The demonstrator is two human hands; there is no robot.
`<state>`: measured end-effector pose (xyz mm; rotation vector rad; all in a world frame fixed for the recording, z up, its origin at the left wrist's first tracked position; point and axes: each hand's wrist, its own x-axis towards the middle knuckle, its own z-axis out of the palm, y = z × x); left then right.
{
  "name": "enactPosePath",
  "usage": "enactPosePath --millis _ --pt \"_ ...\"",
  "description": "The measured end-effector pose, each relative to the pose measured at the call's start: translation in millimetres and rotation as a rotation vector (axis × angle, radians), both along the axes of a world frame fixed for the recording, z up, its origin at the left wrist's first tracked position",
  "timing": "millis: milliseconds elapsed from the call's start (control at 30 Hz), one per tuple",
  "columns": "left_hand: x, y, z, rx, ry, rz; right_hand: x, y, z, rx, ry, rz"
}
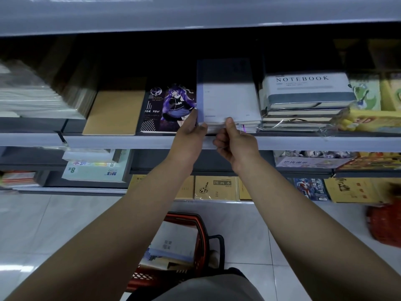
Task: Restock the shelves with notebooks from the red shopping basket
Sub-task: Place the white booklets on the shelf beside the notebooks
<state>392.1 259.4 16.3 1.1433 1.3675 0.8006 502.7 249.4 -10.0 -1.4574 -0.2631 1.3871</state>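
Fingers (pixel 196 118) of both hands gripping shelf notebook (pixel 230 101); red basket (pixel 201 233) seemingly holding more.

Dim, bluish light leaves the back of the shelf (pixel 217 46) in deep shadow, while the floor tiles (pixel 32 224) catch pale glare. Edges bow and blur, especially at right.

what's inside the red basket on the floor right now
The red basket holds a few notebooks, the top one pale with a blue-edged one beneath. An arm and the body cover the rest.
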Motion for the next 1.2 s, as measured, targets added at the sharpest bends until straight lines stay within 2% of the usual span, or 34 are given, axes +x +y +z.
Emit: enactPosePath --millis 333,533,700,967,1200 --pt "-5.2 -3.1 -0.9 -0.043 -0.015 -0.008 0.7 5.2 1.2 -0.031 -0.019 0.007" --pt "-10.6 -9.4 3.4 -0.106 -0.111 0.028 1.1 5.0 2.7 -0.044 -0.014 0.079" --pt "-15.7 -15.1 7.6 -0.088 -0.168 -0.032 -7.1 -0.5 9.2 -0.043 -0.068 0.155" --pt "-40.8 -28.1 9.9 -0.154 -0.281 -0.012 -26.4 -17.9 22.5 0.065 -0.213 0.196" --pt "-71.4 -44.0 15.3 -0.127 -0.351 0.02 -44.1 -39.2 31.4 0.161 -0.265 0.303"
